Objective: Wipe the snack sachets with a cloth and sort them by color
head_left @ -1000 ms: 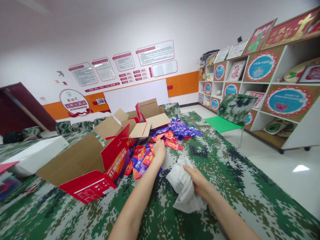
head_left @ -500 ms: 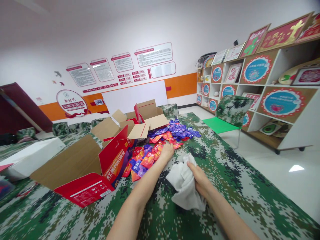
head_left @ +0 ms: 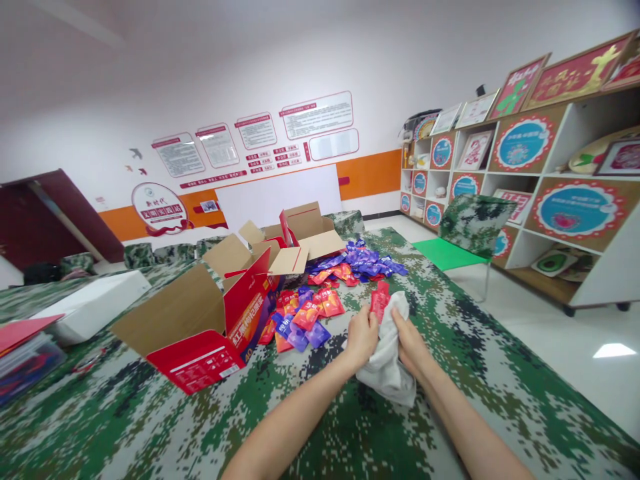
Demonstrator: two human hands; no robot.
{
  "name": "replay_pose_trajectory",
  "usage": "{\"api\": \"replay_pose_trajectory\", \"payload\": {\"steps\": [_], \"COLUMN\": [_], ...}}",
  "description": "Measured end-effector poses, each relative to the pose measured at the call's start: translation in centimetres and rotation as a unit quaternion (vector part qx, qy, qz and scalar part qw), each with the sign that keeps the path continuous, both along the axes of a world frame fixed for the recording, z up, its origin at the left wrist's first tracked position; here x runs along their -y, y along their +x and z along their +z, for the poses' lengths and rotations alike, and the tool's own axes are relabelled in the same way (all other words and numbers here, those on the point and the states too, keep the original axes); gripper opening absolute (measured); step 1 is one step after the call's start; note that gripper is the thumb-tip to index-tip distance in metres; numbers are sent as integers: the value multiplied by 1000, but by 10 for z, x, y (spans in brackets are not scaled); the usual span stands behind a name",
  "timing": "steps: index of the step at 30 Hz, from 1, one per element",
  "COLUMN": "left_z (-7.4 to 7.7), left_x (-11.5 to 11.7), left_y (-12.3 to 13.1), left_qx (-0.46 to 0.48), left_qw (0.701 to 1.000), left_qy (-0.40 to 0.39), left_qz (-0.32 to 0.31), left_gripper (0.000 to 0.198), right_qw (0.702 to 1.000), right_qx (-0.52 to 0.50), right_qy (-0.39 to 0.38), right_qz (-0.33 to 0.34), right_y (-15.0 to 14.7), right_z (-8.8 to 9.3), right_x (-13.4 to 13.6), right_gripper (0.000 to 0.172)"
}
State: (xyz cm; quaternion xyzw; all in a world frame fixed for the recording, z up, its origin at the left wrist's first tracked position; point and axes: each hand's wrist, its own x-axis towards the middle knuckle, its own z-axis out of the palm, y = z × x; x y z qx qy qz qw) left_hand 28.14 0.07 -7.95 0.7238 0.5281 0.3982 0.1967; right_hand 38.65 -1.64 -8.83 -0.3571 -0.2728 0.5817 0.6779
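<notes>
Sachet (head_left: 380,300), red — probably light, pliable and slick; best held at one end. My left hand (head_left: 363,335) pinches it — my right hand (head_left: 411,341) grips the bunched cloth (head_left: 388,373).

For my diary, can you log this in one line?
left hand: red packet | right hand: white cloth | table: more packets

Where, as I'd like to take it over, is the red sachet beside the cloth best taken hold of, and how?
Probably by the upper end of the red sachet, coming from the far side: that end sticks out uncovered, away from the wearer, while the left grip and pale cloth hide the lower part.
</notes>
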Motion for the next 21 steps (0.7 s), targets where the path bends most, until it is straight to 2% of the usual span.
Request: {"api": "replay_pose_trajectory", "payload": {"steps": [5, 9, 13, 15, 17, 19, 21], "left_z": [1, 13, 27, 27, 21, 13, 7], "left_x": [31, 36, 21, 10, 4, 5, 10], "left_y": [3, -7, -18, -17, -11, -3, 3], "left_qx": [-11, -62, -123, -168, -205, -201, -159], "left_qw": [999, 995, 991, 983, 976, 976, 977], "left_qy": [6, 13, 47, 64, 73, 83, 93], "left_qz": [-52, -75, -10, 22, 12, -35, -103], "left_gripper": [24, 24, 25, 27, 31, 36, 38], "right_qw": [999, 998, 993, 996, 1000, 999, 999], "right_qx": [44, 43, 33, 20, 10, 16, 32], "right_qy": [20, 2, -15, -24, -12, 8, 20], "right_qz": [-2, -36, -116, -87, -8, 31, 7], "right_y": [6, 15, 21, 18, 12, 6, 5], "right_z": [0, 1, 4, 6, 7, 6, 2], "right_x": [1, -3, -7, -5, -2, 1, 1], "right_gripper": [63, 56, 44, 42, 43, 45, 49]}}
